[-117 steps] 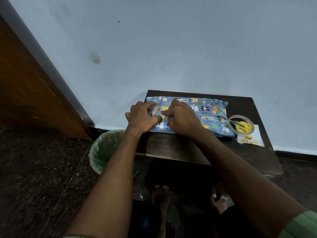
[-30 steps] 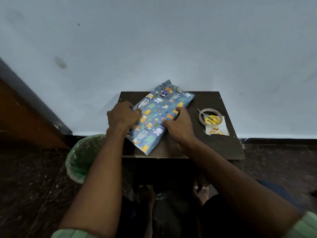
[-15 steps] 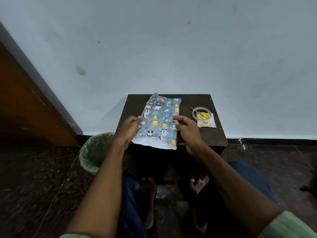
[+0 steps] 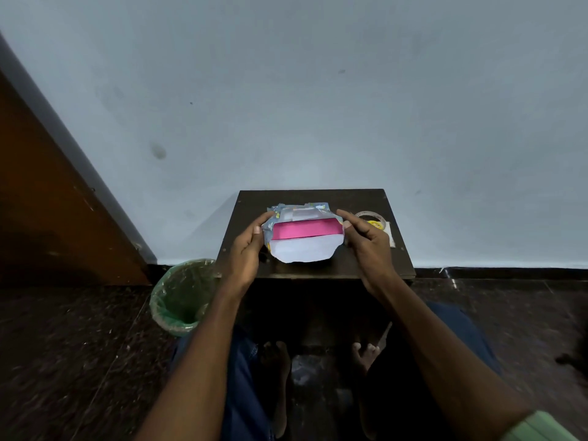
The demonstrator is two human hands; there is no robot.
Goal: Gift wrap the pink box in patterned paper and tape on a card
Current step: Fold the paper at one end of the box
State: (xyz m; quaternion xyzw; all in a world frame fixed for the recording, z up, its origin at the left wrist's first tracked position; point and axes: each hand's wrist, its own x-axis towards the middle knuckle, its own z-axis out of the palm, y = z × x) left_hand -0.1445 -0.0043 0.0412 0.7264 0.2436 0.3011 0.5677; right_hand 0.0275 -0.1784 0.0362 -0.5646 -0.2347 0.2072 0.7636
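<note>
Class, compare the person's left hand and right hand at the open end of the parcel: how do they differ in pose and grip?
The left hand lies along the left edge of the patterned paper, thumb on the near side, fingers behind. The right hand stands off the right edge, thumb and forefinger curved like a pincer with tips at the paper. Whether either truly pinches is unclear. Both flank the exposed end of the pink box above the dark table.

I can read no words, labels or numbers here; the prints on the patterned paper (image 4: 288,211) I hold are too small to make out.
</note>
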